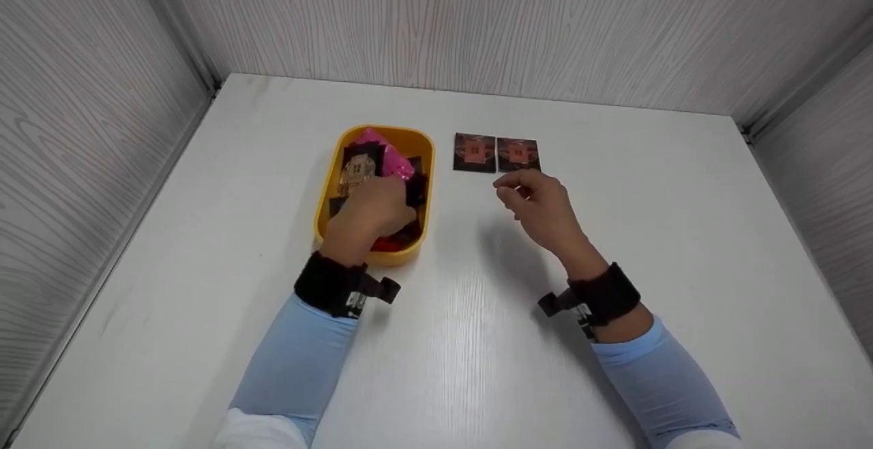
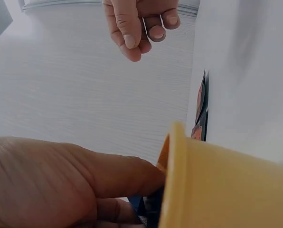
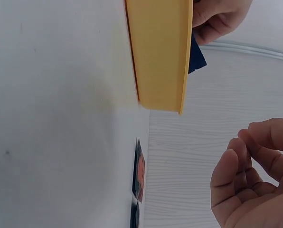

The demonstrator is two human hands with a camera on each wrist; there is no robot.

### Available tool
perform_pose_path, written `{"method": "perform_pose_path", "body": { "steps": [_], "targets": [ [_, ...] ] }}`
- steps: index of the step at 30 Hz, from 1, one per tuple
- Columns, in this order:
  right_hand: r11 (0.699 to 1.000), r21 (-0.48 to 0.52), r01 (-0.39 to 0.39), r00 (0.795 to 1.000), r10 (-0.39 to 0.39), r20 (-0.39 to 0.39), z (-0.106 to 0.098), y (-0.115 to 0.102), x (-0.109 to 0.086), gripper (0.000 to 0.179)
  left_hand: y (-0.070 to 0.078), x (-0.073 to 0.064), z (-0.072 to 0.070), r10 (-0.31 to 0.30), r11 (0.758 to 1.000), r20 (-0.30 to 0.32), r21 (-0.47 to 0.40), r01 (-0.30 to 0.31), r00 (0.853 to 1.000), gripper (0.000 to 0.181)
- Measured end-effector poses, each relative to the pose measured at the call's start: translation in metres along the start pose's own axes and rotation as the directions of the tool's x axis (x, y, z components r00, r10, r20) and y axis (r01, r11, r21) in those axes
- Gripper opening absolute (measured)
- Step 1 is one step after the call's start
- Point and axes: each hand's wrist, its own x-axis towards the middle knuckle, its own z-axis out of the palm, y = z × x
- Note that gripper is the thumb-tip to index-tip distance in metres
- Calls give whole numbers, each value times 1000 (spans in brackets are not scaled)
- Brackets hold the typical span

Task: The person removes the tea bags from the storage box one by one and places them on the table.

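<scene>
My left hand [image 1: 374, 211] reaches down into a yellow bin [image 1: 430, 183], fingers bent and their tips hidden. Around it in the bin lie several dark square pieces, one with a pale building-like print [image 1: 359, 166], and a shiny pink packet [image 1: 392, 159]. In the left wrist view the thumb [image 2: 122, 175] goes over the bin's rim, close to a dark piece [image 2: 153, 209]; whether it is pinched I cannot tell. My right hand [image 1: 542, 207] hovers over the table with loosely curled fingers and holds nothing. Just beyond it lie two dark square cards with reddish prints, a left one [image 1: 475, 153] and a right one [image 1: 518, 154].
The white table [image 1: 443, 340] carries the bin and the two cards, which lie side by side right of the bin. Wood-grained panels [image 1: 436, 26] stand at the back and both sides. A dark blue piece [image 3: 196, 58] sticks up above the bin's rim.
</scene>
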Motion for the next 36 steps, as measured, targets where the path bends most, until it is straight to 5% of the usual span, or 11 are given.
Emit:
{"method": "perform_pose_path", "body": {
  "steps": [3, 5, 7, 11, 13, 15, 18, 23, 25, 29, 36],
  "targets": [
    [1000, -10, 17, 1000, -17, 4, 2, -3, -3, 18, -2, -1, -8, -10, 993, -84, -118, 0, 996, 41],
    [1000, -8, 25, 1000, -25, 3, 4, -6, -5, 19, -1, -3, -14, -26, 960, -147, -279, -16, 989, 52],
    [999, 14, 31, 999, -31, 3, 5, -9, -7, 20, 4, -5, -18, -19, 887, -187, -456, -70, 982, 58],
    [992, 125, 31, 999, -35, 29, 12, -15, -10, 29, 19, -6, -9, 37, 687, -155, -713, -138, 987, 54],
    [981, 195, 16, 998, -29, 61, 15, -17, -10, 36, 24, -5, 0, 90, 618, -130, -770, -158, 987, 53],
    [967, 255, -8, 996, -15, 89, 17, -19, -11, 42, 30, -4, 9, 123, 582, -119, -796, -169, 985, 53],
    [956, 293, -31, 997, 8, 79, 20, -20, -14, 43, 35, -3, 20, 137, 575, -159, -791, -209, 978, 47],
    [993, 96, 70, 996, -65, -60, 24, -19, -19, 41, 41, -3, 31, 124, 649, -263, -708, -279, 957, 35],
    [987, -57, 147, 983, -152, -99, 27, -17, -21, 41, 44, -3, 32, 145, 620, -247, -731, -283, 958, 40],
    [925, -257, 280, 946, -312, -91, 30, -14, -23, 51, 50, -3, 31, 188, 533, -167, -811, -243, 968, 68],
    [888, -263, 378, 917, -397, -25, 30, -18, -26, 47, 49, -1, 31, 163, 550, -158, -805, -223, 974, 73]
  ]
}}
